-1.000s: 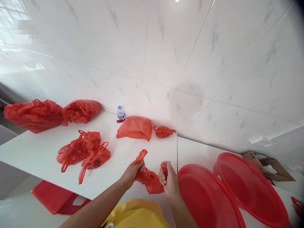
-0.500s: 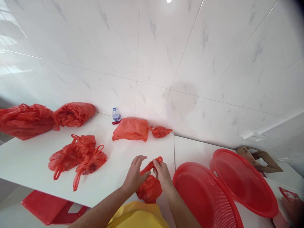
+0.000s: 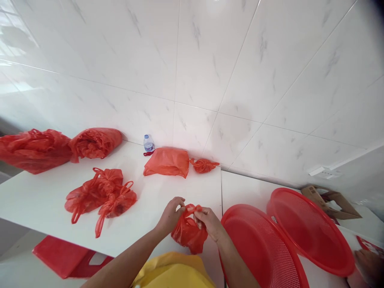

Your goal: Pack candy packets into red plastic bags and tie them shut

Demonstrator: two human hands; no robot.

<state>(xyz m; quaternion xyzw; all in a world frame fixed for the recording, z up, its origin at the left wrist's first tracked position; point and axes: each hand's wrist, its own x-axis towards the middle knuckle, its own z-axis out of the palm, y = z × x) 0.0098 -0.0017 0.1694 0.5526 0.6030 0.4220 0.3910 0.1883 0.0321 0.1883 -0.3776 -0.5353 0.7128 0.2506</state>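
Observation:
A red plastic bag point(image 3: 192, 237) rests at the front of the white table, close to my yellow clothing. My left hand point(image 3: 171, 215) pinches one side of its gathered top. On the other side, my right hand point(image 3: 209, 222) grips the bag's handle between thumb and fingers. A thin band of red plastic stretches between both hands above the bag. What the bag holds is hidden. To the left lie several tied red bags point(image 3: 115, 200) in a cluster, their loop handles sticking up.
Along the wall are a flat stack of red bags point(image 3: 167, 162), a small tied bag point(image 3: 204, 165) and a water bottle point(image 3: 148, 143). Two large red baskets point(image 3: 312, 232) stand at right, near a cardboard box point(image 3: 339, 204). A red stool point(image 3: 63, 256) is below the table. Bulky red bags point(image 3: 96, 142) sit far left.
My left hand has closed from spread fingers to a pinch on the bag's top. My right hand has lowered slightly, and the plastic now spans between both hands.

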